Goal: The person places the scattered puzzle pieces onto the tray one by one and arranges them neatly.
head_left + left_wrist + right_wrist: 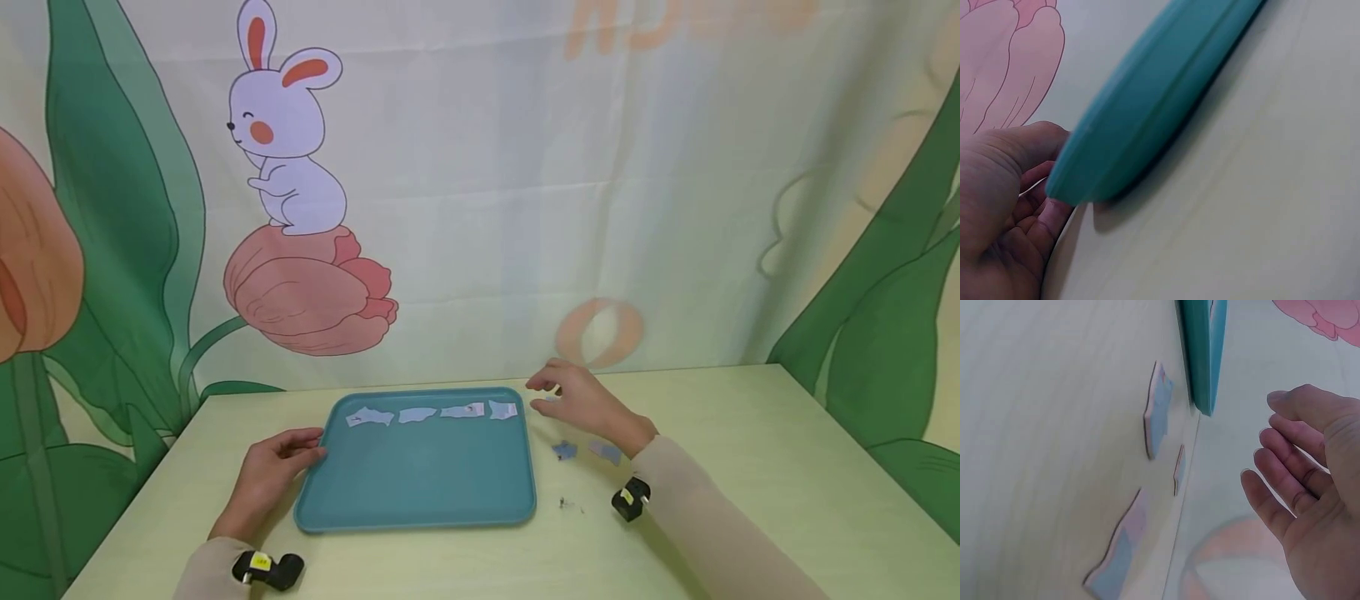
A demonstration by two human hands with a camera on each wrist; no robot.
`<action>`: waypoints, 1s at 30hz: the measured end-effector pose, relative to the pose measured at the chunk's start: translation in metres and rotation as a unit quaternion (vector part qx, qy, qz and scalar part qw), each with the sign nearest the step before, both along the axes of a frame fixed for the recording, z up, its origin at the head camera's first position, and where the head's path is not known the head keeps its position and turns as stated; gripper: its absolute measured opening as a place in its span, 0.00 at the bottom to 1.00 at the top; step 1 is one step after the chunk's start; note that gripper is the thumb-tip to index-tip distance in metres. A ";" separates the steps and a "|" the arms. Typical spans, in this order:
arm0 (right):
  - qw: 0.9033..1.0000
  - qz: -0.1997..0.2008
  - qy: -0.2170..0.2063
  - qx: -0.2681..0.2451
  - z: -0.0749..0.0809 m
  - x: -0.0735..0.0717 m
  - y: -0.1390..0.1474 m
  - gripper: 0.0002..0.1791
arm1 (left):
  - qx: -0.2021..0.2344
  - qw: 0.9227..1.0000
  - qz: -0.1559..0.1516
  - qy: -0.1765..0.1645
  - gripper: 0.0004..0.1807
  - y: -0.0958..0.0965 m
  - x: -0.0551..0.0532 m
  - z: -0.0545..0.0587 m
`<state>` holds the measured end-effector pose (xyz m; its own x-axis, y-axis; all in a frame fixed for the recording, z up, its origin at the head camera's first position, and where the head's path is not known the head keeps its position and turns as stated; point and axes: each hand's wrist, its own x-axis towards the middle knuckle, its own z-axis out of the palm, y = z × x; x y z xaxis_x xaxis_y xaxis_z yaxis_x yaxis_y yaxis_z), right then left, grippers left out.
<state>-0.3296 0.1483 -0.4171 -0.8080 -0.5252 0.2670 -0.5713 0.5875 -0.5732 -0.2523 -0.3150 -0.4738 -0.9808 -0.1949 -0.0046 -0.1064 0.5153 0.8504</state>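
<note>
A teal tray (420, 475) lies on the pale table, with several light-blue puzzle pieces (417, 414) in a row along its far edge. My left hand (277, 467) rests at the tray's left rim (1141, 106), fingertips (1054, 212) touching it and holding nothing. Just right of the tray's far right corner (1207, 356) hovers my right hand (573, 398), fingers (1272, 462) relaxed and empty. Loose pieces (564, 451) (1159, 409) lie on the table beside and under that hand.
Another loose piece (606, 452) lies by my right wrist, and a tiny dark speck (570, 503) sits near the tray's front right corner. A printed backdrop with a rabbit (285, 142) hangs right behind the table's far edge (675, 371).
</note>
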 end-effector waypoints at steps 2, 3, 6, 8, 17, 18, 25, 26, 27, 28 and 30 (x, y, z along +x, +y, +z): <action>1.000 -0.004 0.003 -0.009 -0.001 0.003 0.007 0.12 | 0.000 1.000 -0.001 0.001 0.24 0.000 0.000 0.000; 1.000 -0.006 0.006 -0.011 -0.001 0.005 0.010 0.12 | -0.001 1.000 -0.001 0.002 0.23 0.000 0.000 -0.001; 1.000 -0.012 0.009 -0.021 -0.003 0.010 0.019 0.12 | -0.001 1.000 -0.003 0.005 0.23 0.000 0.000 -0.002; 0.999 -0.017 0.011 -0.025 -0.004 0.013 0.024 0.12 | -0.003 1.000 -0.005 0.007 0.23 -0.001 0.000 -0.002; 0.998 -0.041 0.031 -0.025 -0.003 0.023 0.047 0.12 | -0.002 1.000 -0.005 0.010 0.24 0.000 0.000 -0.004; 0.998 -0.042 0.034 -0.025 -0.003 0.024 0.050 0.11 | -0.001 1.000 -0.005 0.010 0.24 0.000 0.000 -0.004; 0.998 -0.059 0.029 -0.022 0.000 0.030 0.072 0.11 | 0.002 1.000 -0.006 0.011 0.23 0.000 0.001 -0.003; 0.997 -0.062 0.024 -0.023 0.000 0.031 0.076 0.11 | 0.001 1.000 -0.007 0.011 0.23 0.000 0.001 -0.003; 0.997 -0.066 0.021 -0.023 0.001 0.032 0.079 0.12 | 0.001 1.000 -0.008 0.011 0.23 0.000 0.001 -0.002; 0.997 -0.068 0.018 -0.025 0.001 0.033 0.083 0.12 | 0.000 1.000 -0.009 0.011 0.23 0.000 0.001 -0.002; 0.997 -0.071 0.013 -0.024 0.002 0.035 0.090 0.12 | 0.000 1.000 -0.009 0.010 0.23 0.000 0.001 -0.002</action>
<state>-0.2950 0.2382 -0.4154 -0.8662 -0.3913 0.3107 -0.4986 0.6359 -0.5891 -0.2517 -0.3148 -0.4754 -0.9840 -0.1774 0.0160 -0.0794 0.5174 0.8520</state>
